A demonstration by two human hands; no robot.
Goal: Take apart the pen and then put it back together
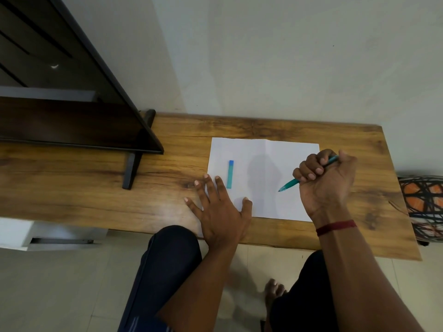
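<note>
A teal pen body (291,182) sticks out of my right hand (328,180), which is shut around it in a fist above the right half of the white paper (263,149). Its tip points down-left, close to the sheet. The pen's teal cap (230,174), with a blue end, lies alone on the left part of the paper. My left hand (220,207) rests flat with fingers spread on the paper's near left corner, just left of the cap and not touching it.
The paper lies on a wooden table (96,188) against a pale wall. A dark screen on a black stand (130,173) occupies the table's left side. A patterned orange and black object (424,207) sits off the right end. My knees are below the front edge.
</note>
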